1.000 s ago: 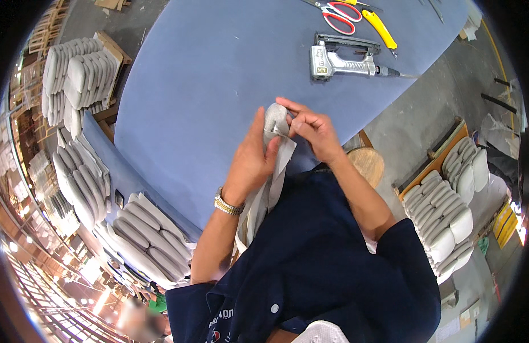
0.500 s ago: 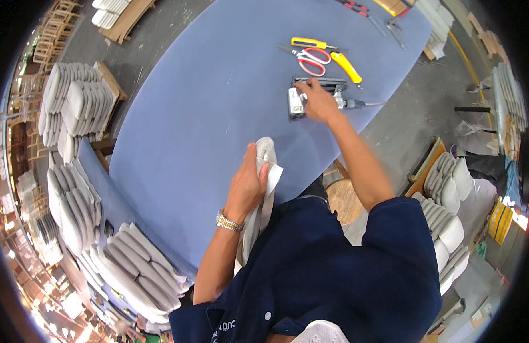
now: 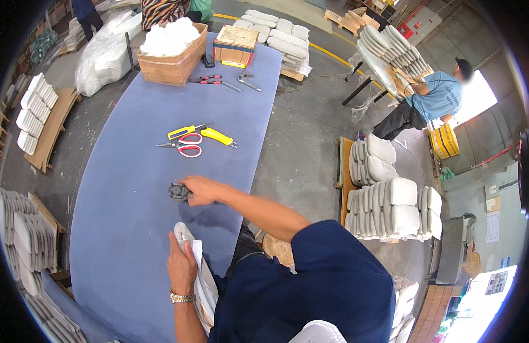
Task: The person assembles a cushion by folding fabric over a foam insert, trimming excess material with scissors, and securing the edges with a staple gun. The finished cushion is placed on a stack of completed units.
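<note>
My left hand (image 3: 181,268) grips a grey upholstered cushion (image 3: 185,231) on edge, thumb on the near side. A strip of white backing cloth (image 3: 200,266) hangs along that side, and the cushion's lower part rests against my body. My right hand (image 3: 200,190) is closed round what appears to be an air staple gun (image 3: 179,192), seen end-on just above the table. Its handle is hidden by my fingers. Beyond it lie red-handled scissors (image 3: 190,145), a yellow screwdriver (image 3: 181,132) and a yellow utility knife (image 3: 217,136).
On the blue-covered table (image 3: 121,188), the far end carries a carton of white stuffing (image 3: 167,66), a wooden box (image 3: 235,46), red-handled pliers (image 3: 206,80) and a metal tool (image 3: 250,83). Cushion stacks (image 3: 384,208) stand at right. A co-worker (image 3: 427,100) is at another table.
My right hand has picked the staple gun up off the table and brought it nearer the cushion. The view has swung to the right. My left hand keeps its grip.
</note>
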The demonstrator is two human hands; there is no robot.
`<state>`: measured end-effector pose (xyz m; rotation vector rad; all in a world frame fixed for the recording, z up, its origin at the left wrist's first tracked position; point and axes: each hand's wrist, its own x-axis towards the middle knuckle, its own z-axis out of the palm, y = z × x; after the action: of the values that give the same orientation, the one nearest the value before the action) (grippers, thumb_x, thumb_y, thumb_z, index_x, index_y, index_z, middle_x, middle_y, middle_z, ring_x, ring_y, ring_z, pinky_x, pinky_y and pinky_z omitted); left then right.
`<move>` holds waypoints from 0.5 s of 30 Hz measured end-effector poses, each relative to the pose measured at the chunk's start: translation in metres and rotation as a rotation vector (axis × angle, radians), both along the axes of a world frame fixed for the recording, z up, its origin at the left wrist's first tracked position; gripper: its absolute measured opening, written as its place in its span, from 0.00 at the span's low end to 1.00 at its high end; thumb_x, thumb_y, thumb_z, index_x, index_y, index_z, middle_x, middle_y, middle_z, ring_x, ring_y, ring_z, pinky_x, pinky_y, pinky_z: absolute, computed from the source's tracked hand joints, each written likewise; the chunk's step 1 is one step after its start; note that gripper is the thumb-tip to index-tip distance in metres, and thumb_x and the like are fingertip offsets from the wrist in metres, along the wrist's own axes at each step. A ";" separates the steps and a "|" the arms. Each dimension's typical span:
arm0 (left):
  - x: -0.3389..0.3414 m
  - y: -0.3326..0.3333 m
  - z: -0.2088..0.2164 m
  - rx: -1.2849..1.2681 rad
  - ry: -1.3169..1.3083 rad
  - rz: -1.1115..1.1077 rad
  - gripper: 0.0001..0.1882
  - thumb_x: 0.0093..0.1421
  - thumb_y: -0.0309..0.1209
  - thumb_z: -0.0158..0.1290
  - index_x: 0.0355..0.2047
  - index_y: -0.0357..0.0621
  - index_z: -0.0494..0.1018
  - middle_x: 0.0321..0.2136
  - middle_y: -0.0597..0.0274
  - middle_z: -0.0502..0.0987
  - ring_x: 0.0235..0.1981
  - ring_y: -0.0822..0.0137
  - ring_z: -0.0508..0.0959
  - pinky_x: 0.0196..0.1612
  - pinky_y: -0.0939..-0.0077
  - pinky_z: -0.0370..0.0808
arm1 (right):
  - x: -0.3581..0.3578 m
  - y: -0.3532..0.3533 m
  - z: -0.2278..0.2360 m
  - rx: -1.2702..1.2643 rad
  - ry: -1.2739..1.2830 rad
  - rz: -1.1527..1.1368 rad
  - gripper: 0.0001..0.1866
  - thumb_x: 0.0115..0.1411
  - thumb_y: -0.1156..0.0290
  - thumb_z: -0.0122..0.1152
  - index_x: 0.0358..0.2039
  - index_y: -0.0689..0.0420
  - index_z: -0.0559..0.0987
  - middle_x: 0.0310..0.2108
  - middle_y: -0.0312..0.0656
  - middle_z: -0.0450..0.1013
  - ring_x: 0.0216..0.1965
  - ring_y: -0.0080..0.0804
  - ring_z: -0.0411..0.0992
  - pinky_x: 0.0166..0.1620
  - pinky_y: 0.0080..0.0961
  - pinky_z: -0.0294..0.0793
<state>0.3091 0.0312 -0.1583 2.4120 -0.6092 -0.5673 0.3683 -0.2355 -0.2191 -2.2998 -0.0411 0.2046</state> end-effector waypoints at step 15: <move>-0.003 -0.006 0.012 -0.047 0.107 0.109 0.36 0.74 0.40 0.44 0.70 0.22 0.51 0.64 0.23 0.64 0.61 0.32 0.71 0.61 0.49 0.72 | -0.162 0.051 0.060 0.520 0.049 -0.289 0.36 0.57 0.75 0.72 0.67 0.55 0.71 0.59 0.43 0.76 0.59 0.33 0.75 0.63 0.32 0.72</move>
<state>0.3057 0.0255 -0.1458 2.3375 -0.4389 -0.6239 0.2067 -0.1847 -0.1586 -1.7559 0.2363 0.0864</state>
